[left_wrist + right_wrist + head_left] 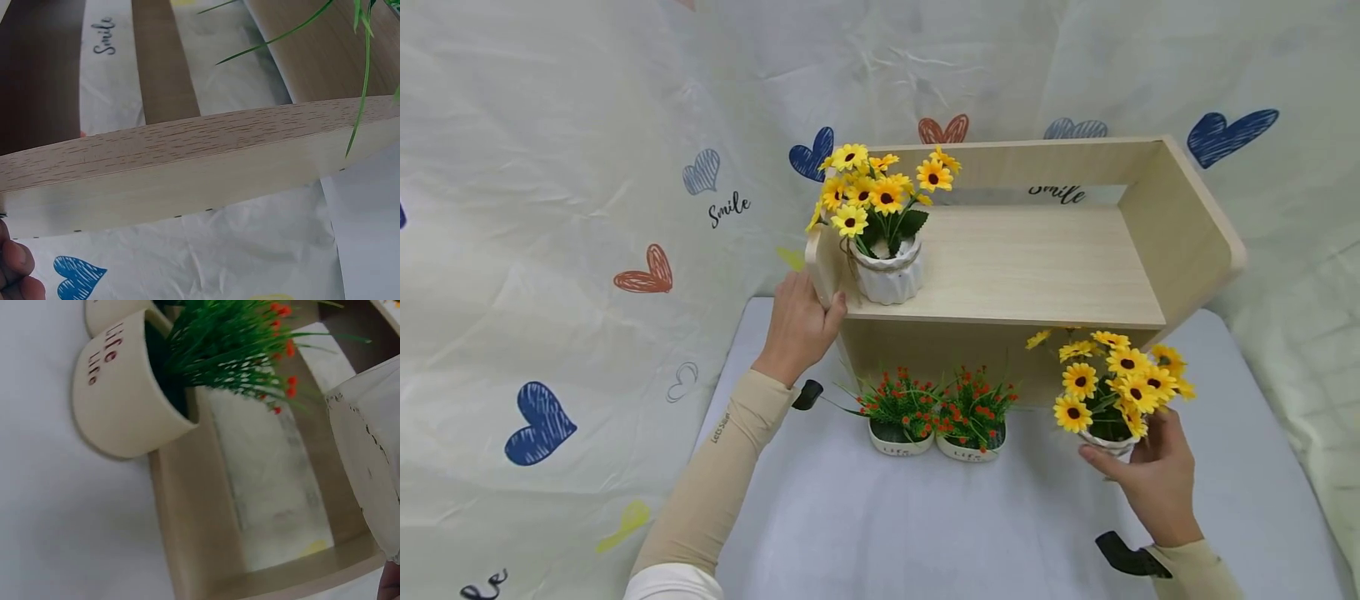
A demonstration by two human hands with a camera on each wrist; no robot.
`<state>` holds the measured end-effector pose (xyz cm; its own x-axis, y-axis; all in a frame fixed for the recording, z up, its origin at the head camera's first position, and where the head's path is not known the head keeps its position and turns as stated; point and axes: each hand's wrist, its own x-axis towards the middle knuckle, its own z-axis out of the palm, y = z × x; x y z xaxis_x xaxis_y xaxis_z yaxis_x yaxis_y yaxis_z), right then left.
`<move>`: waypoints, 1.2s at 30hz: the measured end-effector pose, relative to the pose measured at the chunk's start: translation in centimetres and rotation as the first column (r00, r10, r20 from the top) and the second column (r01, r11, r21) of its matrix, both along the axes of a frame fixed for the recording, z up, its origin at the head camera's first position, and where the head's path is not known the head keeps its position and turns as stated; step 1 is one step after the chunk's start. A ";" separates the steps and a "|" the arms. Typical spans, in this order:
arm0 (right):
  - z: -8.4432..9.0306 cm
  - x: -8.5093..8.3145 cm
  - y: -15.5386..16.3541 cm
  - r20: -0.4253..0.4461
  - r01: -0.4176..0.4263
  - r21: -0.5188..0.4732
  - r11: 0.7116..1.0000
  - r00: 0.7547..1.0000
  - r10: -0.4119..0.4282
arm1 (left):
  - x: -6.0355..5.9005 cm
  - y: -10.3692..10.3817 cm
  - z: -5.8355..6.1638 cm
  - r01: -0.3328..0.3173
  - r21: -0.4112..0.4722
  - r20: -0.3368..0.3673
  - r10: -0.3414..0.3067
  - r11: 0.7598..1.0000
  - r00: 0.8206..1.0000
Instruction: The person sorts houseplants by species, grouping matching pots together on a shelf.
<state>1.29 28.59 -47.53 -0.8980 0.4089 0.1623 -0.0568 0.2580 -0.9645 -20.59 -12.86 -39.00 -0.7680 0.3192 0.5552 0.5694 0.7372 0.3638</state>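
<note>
1. The left hand (797, 325) is clutching the left side panel of the wooden shelf (1022, 258), thumb hooking its front edge.
2. The right hand (1153, 475) is grasping a white sunflower pot (1112, 392), holding it just above the table (850, 517), right of the shelf's lower opening.
3. A second sunflower pot (887, 271) is sitting on the upper board.
4. Two red-flower pots (936, 417) are standing below.
</note>
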 end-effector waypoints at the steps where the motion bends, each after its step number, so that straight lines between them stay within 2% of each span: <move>1: 0.4 0.0 0.0 -0.021 -0.003 -0.019 1.000 1.000 0.003 | 0.0 0.0 0.0 0.001 0.003 -0.001 -0.001 1.000 1.000; 7: 2.6 0.2 -0.2 -0.076 -0.015 -0.013 1.000 0.997 0.014 | 0.0 0.1 0.0 0.001 0.007 0.000 -0.001 1.000 1.000; 13: 5.2 0.5 -0.4 -0.171 -0.068 -0.102 0.993 0.984 0.050 | 0.1 0.2 0.0 0.000 0.001 0.002 0.000 1.000 1.000; 17: 6.6 0.1 -0.7 -0.305 -0.166 -0.171 0.971 0.946 0.108 | 0.0 0.1 0.0 -0.002 0.007 0.002 0.002 1.000 1.000; 20: 7.5 -0.6 -0.8 -0.418 -0.254 -0.202 0.946 0.896 0.151 | 0.1 0.0 0.0 -0.007 0.005 -0.006 0.007 1.000 1.000; 22: 8.1 -0.9 -1.0 -0.470 -0.285 -0.205 0.936 0.868 0.161 | 0.1 0.0 0.0 -0.008 0.008 -0.014 0.008 1.000 1.000; 25: 9.1 -1.4 -1.2 -0.522 -0.308 -0.217 0.926 0.838 0.156 | 0.1 0.0 0.0 -0.010 0.006 -0.018 0.010 1.000 1.000; 32: 11.5 -2.7 -1.8 -0.567 -0.330 -0.203 0.922 0.807 0.164 | 0.2 0.0 0.0 -0.011 0.009 -0.007 0.011 1.000 1.000; 36: 12.4 -3.5 -2.0 -0.569 -0.321 -0.196 0.927 0.807 0.160 | 0.0 0.0 -0.2 -0.007 0.010 -0.013 0.007 1.000 1.000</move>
<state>-2.24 26.59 -35.10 -0.7756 0.2908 0.5603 -0.6067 -0.0983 -0.7888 -20.57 -12.81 -39.15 -0.7631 0.3083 0.5680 0.5689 0.7375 0.3640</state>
